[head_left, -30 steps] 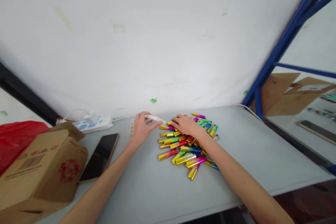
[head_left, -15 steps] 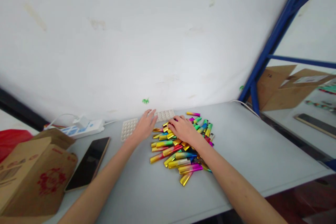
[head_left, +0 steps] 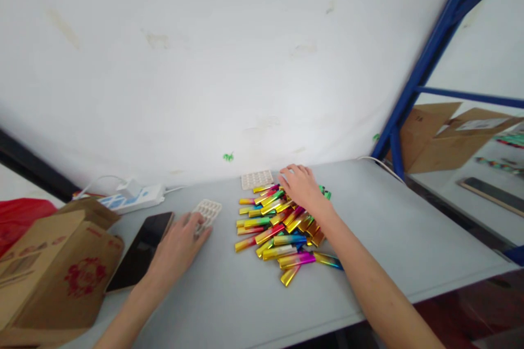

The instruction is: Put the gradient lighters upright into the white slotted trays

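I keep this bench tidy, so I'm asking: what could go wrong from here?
The shiny coloured pieces lie loosely overlapped, so the right hand at the pile's far side might make some slide or scatter.

The left hand is close beside the phone and might nudge it.

The bumpy white panel at the left hand's fingers might slip if its hold is loose; the grip is unclear.

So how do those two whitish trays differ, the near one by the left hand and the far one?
The near tray is partly covered by the left hand; the far tray has no hand on it. The near tray is angled, left of the colourful pile; the far tray lies behind the pile, its long side roughly along the wall. Both are whitish, with rows of small pockets.
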Action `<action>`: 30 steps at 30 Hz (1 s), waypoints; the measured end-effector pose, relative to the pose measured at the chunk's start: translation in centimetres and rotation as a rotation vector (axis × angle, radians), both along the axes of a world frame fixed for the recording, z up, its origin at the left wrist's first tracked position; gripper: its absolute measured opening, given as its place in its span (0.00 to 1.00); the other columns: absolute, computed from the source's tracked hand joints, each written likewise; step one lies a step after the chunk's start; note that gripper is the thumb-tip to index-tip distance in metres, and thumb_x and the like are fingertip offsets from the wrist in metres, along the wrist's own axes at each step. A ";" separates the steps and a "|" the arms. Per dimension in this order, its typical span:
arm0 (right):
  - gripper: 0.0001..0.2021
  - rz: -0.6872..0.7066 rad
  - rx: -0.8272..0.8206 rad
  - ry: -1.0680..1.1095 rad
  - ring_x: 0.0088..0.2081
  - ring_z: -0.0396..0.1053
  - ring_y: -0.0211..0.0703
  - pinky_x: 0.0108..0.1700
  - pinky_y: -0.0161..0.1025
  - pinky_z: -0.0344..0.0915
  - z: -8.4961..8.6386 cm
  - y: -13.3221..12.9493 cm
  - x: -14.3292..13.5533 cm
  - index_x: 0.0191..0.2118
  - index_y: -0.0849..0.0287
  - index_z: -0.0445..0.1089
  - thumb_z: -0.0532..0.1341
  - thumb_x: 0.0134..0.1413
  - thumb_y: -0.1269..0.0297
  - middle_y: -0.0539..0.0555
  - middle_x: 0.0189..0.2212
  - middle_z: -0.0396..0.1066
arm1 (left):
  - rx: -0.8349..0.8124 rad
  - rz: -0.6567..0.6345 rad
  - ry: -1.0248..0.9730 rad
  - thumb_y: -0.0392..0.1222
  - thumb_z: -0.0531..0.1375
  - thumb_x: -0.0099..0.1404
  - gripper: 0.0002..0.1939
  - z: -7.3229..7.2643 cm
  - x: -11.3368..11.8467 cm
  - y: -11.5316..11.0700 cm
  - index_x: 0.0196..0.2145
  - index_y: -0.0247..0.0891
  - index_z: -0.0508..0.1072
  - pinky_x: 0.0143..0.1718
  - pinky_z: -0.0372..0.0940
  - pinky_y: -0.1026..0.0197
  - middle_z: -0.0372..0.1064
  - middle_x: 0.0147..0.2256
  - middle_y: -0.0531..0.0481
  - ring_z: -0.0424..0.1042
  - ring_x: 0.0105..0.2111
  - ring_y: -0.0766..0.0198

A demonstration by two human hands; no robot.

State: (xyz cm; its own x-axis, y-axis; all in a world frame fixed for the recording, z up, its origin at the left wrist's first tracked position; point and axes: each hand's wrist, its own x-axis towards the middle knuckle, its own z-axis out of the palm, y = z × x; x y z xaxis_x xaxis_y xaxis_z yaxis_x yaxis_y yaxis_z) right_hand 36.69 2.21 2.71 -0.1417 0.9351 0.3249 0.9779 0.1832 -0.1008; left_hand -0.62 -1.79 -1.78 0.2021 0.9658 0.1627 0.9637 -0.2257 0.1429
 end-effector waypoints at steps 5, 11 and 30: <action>0.21 -0.148 -0.110 0.078 0.62 0.71 0.61 0.63 0.52 0.65 -1.6 1.9 5.7 0.67 0.62 0.71 0.52 0.78 0.68 0.69 0.64 0.73 | -0.036 -0.267 -0.193 0.55 0.57 0.72 0.17 -0.8 -1.6 -2.0 0.50 0.45 0.76 0.66 0.71 0.46 0.76 0.64 0.41 0.77 0.63 0.44; 0.13 -0.084 -0.192 0.086 0.56 0.76 0.52 0.60 0.41 0.66 -4.3 3.2 8.3 0.57 0.62 0.80 0.60 0.76 0.68 0.64 0.53 0.81 | -0.191 -0.353 -0.192 0.50 0.67 0.64 0.30 1.6 -0.3 -0.3 0.63 0.46 0.74 0.63 0.73 0.47 0.79 0.61 0.43 0.81 0.58 0.44; 0.15 0.036 0.222 0.545 0.36 0.78 0.50 0.45 0.44 0.72 -3.2 3.4 7.5 0.48 0.58 0.82 0.62 0.70 0.54 0.59 0.40 0.85 | -0.069 -0.648 -0.380 0.54 0.67 0.72 0.27 -0.5 4.3 2.5 0.65 0.48 0.73 0.66 0.70 0.44 0.77 0.61 0.43 0.74 0.61 0.46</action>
